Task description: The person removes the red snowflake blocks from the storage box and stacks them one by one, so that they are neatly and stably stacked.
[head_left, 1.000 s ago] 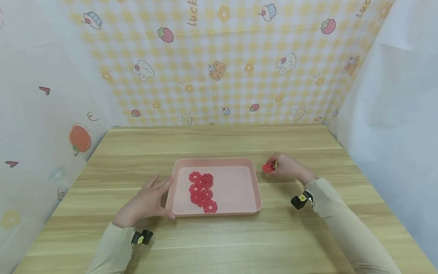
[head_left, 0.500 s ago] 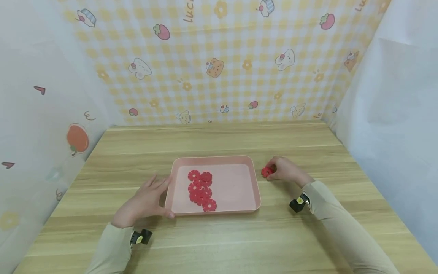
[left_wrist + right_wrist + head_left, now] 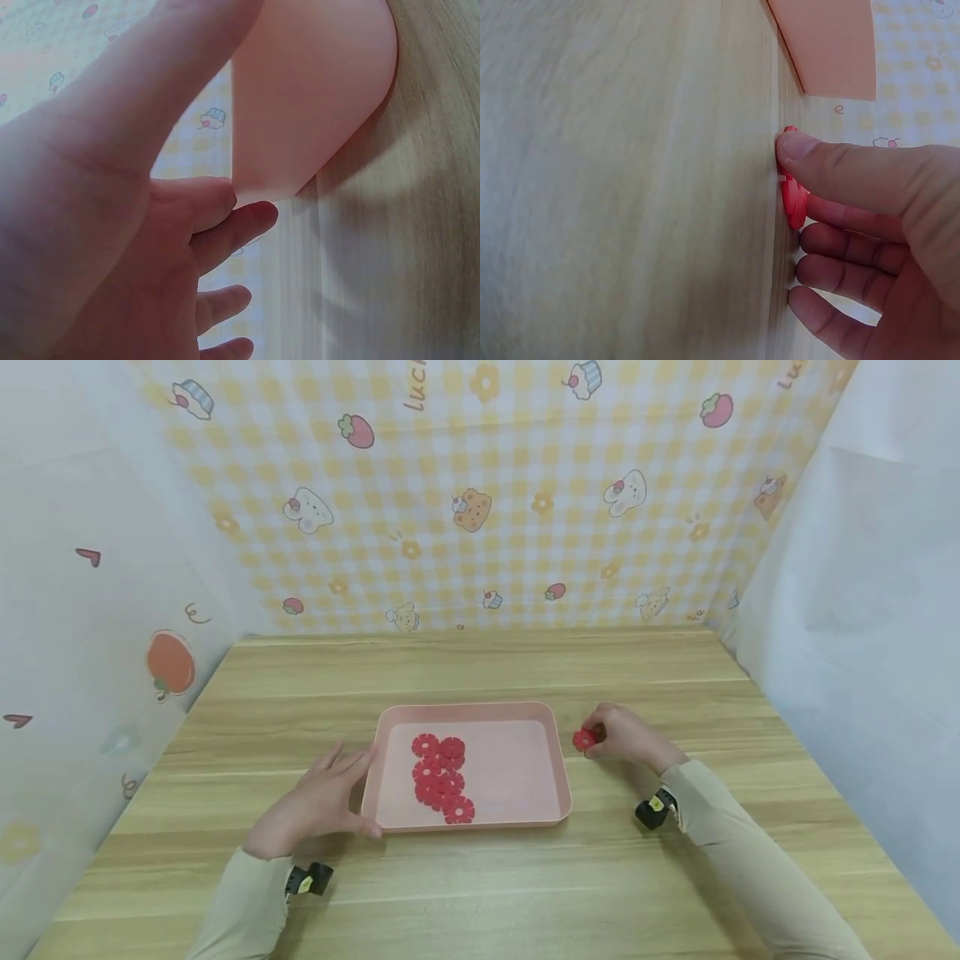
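Note:
A shallow pink tray (image 3: 517, 768) lies on the table, with several red flower-shaped plastic discs (image 3: 460, 810) overlapping in its left half. Against the tray's left side rests my left hand (image 3: 318, 810), thumb at the near corner and fingers stretched along the wall. In the left wrist view, the thumb and a fingertip touch the tray's pink wall (image 3: 315, 82). Right of the tray, my right hand (image 3: 626, 735) pinches a red flower-shaped disc (image 3: 583, 741) low at the tabletop. The right wrist view has this disc (image 3: 795, 202) on edge, partly behind the thumb.
The wooden table (image 3: 480, 893) runs back to a yellow checked cloth (image 3: 517, 552). White sheets hang at the left (image 3: 67, 635) and right (image 3: 862, 610) sides. A small black camera sits on each wrist.
My right hand has come down slightly toward the tabletop with the red disc, then stays nearly still. The left hand keeps its place on the tray. The head view has shifted a little.

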`<state>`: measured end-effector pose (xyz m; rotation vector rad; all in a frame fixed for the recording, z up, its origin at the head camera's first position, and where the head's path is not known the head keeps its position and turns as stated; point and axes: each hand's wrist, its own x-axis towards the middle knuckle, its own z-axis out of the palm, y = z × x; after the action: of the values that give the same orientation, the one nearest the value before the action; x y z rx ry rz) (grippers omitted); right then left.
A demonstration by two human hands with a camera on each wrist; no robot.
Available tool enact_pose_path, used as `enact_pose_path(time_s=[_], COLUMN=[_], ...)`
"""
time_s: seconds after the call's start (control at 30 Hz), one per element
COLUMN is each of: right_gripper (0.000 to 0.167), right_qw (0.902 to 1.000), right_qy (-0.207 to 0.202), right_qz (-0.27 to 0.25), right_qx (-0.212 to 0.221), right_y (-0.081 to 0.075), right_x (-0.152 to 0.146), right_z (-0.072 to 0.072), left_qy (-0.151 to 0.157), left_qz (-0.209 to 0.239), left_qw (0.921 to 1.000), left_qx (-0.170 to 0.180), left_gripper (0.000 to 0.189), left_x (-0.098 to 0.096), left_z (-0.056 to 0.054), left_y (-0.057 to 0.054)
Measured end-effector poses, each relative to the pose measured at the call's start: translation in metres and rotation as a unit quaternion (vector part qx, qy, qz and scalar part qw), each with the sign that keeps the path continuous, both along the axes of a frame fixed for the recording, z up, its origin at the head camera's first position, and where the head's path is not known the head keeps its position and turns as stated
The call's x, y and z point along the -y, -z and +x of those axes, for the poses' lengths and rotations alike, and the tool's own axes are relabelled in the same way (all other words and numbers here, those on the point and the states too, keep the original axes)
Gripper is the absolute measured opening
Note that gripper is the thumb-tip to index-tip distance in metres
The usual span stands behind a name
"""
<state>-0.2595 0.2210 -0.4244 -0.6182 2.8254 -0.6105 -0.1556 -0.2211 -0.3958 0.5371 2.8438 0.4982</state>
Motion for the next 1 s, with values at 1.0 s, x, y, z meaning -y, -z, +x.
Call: enact_pose_path(time_s=[1.0], right_gripper=[0.021], right_qw=[0.9992], right_qy=[-0.036], right_qz=[0.005], right_qx=[0.019], right_y=[-0.041], right_x=[0.022], right_z=[-0.013], left_qy=[0.005], left_qz=[-0.007], left_qw=[1.0], left_qx=[0.004], left_gripper=[0.119], left_x=[0.004], left_z=[-0.002], left_y=[0.003])
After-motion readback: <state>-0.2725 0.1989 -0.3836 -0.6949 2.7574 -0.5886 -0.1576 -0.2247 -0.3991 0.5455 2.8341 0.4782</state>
